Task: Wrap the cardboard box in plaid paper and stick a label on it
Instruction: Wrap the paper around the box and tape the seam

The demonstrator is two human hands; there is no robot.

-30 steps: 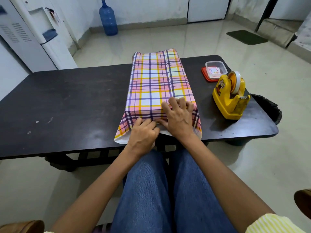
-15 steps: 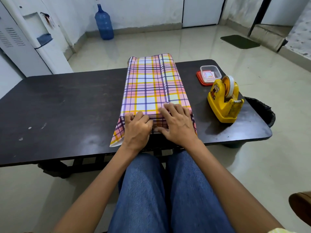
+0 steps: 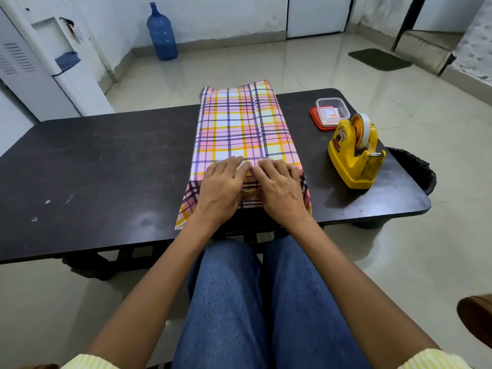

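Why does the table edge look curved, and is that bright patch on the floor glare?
Head view: the wide-angle lens bows the edges of the table; yes, the glossy floor mirrors soft light; a dull sheen lies on the table beside the left hand; the tape dispenser casts a soft shadow.

floor (image 3: 266,65): pale glossy tiles | walls (image 3: 226,14): white, scuffed | table (image 3: 106,161): dark | doormat (image 3: 379,59): green

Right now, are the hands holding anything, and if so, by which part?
Nothing is gripped. The left hand and right hand lie flat, fingers straight, pressing the plaid paper down along its near top edge.
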